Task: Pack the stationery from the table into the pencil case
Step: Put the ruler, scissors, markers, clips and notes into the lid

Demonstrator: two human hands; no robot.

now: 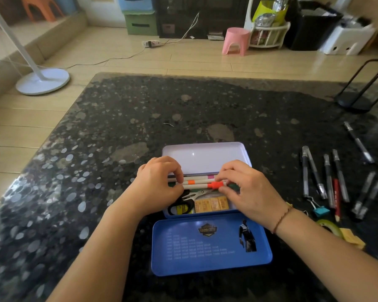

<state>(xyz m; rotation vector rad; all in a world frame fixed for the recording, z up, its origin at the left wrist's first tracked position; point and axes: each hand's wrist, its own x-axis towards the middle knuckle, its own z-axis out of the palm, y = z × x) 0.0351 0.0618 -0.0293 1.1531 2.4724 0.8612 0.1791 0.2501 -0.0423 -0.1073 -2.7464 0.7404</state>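
A dark speckled stone table stands on a pale wooden floor, with a pink stool and storage boxes at the far wall. In the middle of the table lies the blue metal pencil case, open. A pale inner tray or lid stands up at its far side, and the printed blue part lies flat nearest the person.

Inside the case I see black-handled scissors and a row of small yellow staple boxes. Above them lie three white highlighter pens side by side, with pink and orange bands.

These pens look light, stiff and smooth, so they may roll or slip. I think it is best to hold them at both ends.

The left hand has curled fingers which pinch the left ends of the pens. The right hand pinches the right end, at the orange cap.

Well apart, on the right of the table, several gel pens, a red pencil and a teal binder clip are not yet packed.
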